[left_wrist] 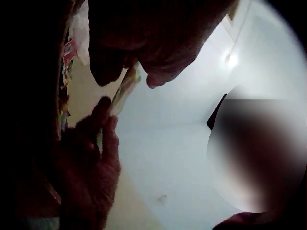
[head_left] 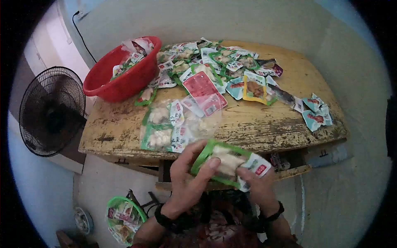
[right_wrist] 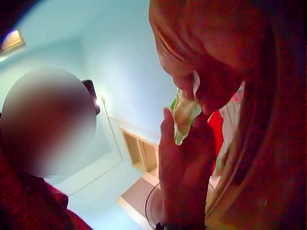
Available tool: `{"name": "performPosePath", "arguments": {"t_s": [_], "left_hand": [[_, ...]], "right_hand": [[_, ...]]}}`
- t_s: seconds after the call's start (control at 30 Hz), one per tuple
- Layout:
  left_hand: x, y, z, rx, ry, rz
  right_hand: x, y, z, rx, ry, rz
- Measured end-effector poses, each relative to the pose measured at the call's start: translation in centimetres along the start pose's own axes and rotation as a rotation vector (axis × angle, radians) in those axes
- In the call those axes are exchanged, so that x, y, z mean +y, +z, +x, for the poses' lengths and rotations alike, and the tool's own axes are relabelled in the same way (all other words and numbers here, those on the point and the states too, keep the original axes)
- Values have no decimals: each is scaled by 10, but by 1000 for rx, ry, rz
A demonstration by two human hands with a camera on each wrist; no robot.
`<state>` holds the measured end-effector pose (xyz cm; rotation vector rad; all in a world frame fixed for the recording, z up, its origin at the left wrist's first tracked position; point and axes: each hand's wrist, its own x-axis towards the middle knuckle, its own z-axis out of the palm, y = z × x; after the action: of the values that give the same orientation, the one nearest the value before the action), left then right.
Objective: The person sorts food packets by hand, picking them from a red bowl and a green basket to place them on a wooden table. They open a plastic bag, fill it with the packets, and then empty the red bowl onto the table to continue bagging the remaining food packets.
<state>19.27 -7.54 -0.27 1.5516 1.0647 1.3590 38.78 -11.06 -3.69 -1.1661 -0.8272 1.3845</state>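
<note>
Between both hands, in front of the table's edge, is a green-edged clear food packet (head_left: 226,162) with pale pieces inside and a white label. My left hand (head_left: 188,175) grips its left end, thumb on top and fingers behind. My right hand (head_left: 261,188) pinches its lower right side near the red logo. In the right wrist view the packet (right_wrist: 184,117) appears edge-on between the hands. Just beyond the hands, similar green-edged packets (head_left: 161,128) lie flat on the worn wooden table (head_left: 256,128).
A red basin (head_left: 120,78) with packets stands at the table's back left. Many packets (head_left: 215,62) are heaped at the back, and blue-white ones (head_left: 317,113) lie far right. A drawer (head_left: 293,167) is pulled out. A fan (head_left: 51,111) and green basket (head_left: 124,221) stand left.
</note>
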Motion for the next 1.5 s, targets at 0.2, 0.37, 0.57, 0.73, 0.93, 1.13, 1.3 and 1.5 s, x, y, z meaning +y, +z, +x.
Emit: {"name": "performPosePath", "arguments": {"t_s": [0.2,0.37,0.57,0.73,0.93,1.13,1.3,1.5], "left_hand": [[7,-3,48,-24,494,871],[-4,1,57,-174,421,1032],[-1,-10,38,17,524,794],[6,-14,25,-8,597,871],[-1,-7,18,-44,705,880],[-2,6,11,-72,742,807],[1,2,9,-57,727,714],[-9,2,13,71,772,685]], "right_hand": [[-19,-31,17,329,-253,3],[-15,-38,21,322,-238,-116],[-29,-28,21,214,-194,5],[-38,-9,23,50,-80,74],[-38,2,34,-98,-43,-117],[-28,27,51,-243,-51,-223],[-34,45,71,-332,-102,-265],[-25,58,98,-484,-152,-290]]}}
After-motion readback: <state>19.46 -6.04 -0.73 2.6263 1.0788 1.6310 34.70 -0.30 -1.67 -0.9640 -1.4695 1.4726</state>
